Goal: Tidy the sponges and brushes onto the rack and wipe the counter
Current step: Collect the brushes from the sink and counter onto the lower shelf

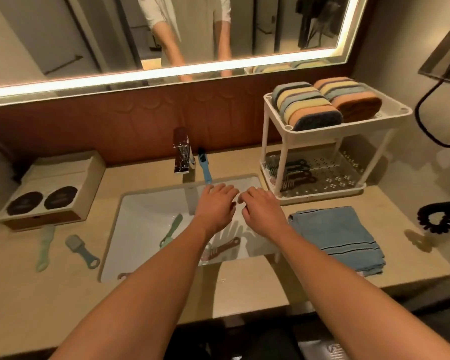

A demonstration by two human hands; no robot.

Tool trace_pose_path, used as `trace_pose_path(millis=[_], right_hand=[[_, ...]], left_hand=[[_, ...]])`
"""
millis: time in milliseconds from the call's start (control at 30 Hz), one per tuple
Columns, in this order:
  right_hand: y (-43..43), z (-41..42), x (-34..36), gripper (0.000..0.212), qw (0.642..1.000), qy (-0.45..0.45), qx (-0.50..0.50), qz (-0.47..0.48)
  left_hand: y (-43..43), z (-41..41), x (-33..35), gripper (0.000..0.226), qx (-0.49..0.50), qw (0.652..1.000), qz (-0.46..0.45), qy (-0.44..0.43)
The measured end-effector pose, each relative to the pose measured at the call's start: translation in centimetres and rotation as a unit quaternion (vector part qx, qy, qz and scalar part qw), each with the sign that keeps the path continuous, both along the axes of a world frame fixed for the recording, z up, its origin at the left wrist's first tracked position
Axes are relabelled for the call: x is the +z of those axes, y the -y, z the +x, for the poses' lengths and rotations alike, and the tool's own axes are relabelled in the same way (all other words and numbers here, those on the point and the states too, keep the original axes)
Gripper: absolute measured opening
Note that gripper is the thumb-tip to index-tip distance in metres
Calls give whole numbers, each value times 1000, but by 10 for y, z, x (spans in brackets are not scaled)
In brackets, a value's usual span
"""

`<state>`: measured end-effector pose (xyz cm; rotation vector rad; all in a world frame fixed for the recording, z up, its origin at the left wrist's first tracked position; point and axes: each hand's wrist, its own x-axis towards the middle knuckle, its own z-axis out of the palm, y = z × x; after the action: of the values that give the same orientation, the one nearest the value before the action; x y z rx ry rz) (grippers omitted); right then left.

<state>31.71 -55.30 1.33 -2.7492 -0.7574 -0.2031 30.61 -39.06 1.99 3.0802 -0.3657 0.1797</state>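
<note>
My left hand (216, 205) and my right hand (261, 209) hover side by side over the white sink (140, 206), fingers spread, holding nothing. In the basin lie a green brush (172, 229) and a brown brush (222, 247). A blue brush (204, 166) rests beside the faucet (181, 154). On the counter at left lie a pale green brush (45, 246) and a grey-blue brush (79, 250). The white two-tier rack (273, 149) holds several striped sponges (307, 106) on top and dark brushes (296, 172) below. A folded blue cloth (335, 235) lies right of the sink.
A beige box (52, 188) with two dark round openings stands at the far left. A black coiled cord (439, 216) hangs at the far right. A lit mirror (166, 35) spans the wall behind the beige counter (244, 289).
</note>
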Motion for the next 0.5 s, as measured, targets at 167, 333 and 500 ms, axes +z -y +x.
trace_pose_path(millis=[167,333,500], right_hand=[[-52,-17,0,29,998,7,55,-4],[-108,-36,-3,29,993,2,119,-13],[-162,-53,-7,34,985,-8,172,-17]], left_hand=[[-57,-38,-4,40,59,998,-3,4],[-121,-77,-16,41,120,993,0,-4],[-174,-104,-21,40,163,987,-5,6]])
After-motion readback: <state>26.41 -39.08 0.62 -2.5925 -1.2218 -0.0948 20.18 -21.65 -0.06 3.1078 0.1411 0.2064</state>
